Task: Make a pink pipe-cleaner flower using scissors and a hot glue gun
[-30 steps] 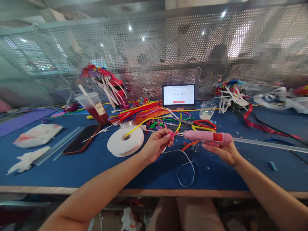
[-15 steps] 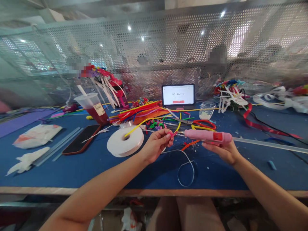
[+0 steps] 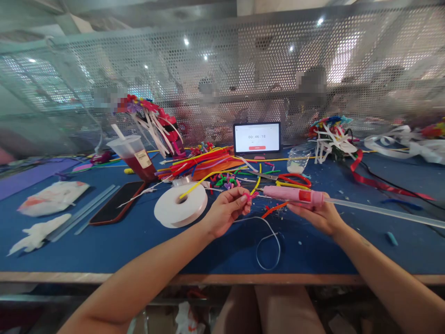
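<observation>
My left hand [image 3: 225, 212] pinches a small pink pipe-cleaner piece [image 3: 251, 196] between thumb and fingertips. My right hand [image 3: 317, 215] grips a pink hot glue gun [image 3: 292, 195] lying sideways, its nozzle pointing left toward that pink piece. A long clear glue stick [image 3: 378, 210] runs out of the gun's back end to the right. The nozzle and the pink piece are close but apart. A white ribbon roll [image 3: 181, 204] lies just left of my left hand.
The blue worktable [image 3: 306, 250] holds a heap of coloured pipe cleaners, red-handled scissors [image 3: 290, 179], a phone [image 3: 116, 202], a drink cup [image 3: 134, 157], a timer tablet [image 3: 257, 138] and ribbon bundles. A perforated metal screen [image 3: 222, 60] stands behind, with people beyond it.
My right hand and the glue gun have shifted left, bringing the nozzle nearer the pink piece. My left hand has barely moved. The tablet's timer has gone up by one second.
</observation>
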`<action>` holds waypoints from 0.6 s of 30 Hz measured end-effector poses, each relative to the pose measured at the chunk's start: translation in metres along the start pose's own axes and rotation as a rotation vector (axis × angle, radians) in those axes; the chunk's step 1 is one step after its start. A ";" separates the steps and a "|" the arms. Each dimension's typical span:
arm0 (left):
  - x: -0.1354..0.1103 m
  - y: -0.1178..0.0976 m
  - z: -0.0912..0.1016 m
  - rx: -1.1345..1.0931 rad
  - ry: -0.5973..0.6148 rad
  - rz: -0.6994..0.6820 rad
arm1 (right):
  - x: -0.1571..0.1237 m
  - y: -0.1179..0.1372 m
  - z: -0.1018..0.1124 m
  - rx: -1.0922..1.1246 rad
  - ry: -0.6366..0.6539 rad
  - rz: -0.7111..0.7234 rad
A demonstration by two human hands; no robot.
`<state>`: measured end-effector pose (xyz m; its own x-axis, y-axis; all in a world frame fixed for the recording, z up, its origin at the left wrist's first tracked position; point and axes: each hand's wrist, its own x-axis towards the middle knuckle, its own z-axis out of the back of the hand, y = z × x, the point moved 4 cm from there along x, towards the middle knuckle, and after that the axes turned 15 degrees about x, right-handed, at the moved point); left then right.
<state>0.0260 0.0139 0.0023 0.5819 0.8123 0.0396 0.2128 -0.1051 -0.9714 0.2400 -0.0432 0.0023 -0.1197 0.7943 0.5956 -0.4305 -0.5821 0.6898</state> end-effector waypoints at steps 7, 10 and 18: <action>0.000 -0.003 0.001 -0.011 0.009 -0.012 | 0.006 -0.010 0.018 -0.206 -0.169 0.050; 0.001 -0.003 0.004 -0.005 -0.012 -0.019 | 0.002 -0.023 0.045 -0.353 -0.247 0.044; 0.005 -0.003 0.011 0.048 -0.104 -0.056 | -0.008 -0.074 0.135 -0.350 -0.299 -0.035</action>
<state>0.0197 0.0241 0.0027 0.4852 0.8714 0.0719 0.2033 -0.0324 -0.9786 0.3932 -0.0302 0.0018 0.1410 0.6975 0.7025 -0.7118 -0.4218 0.5616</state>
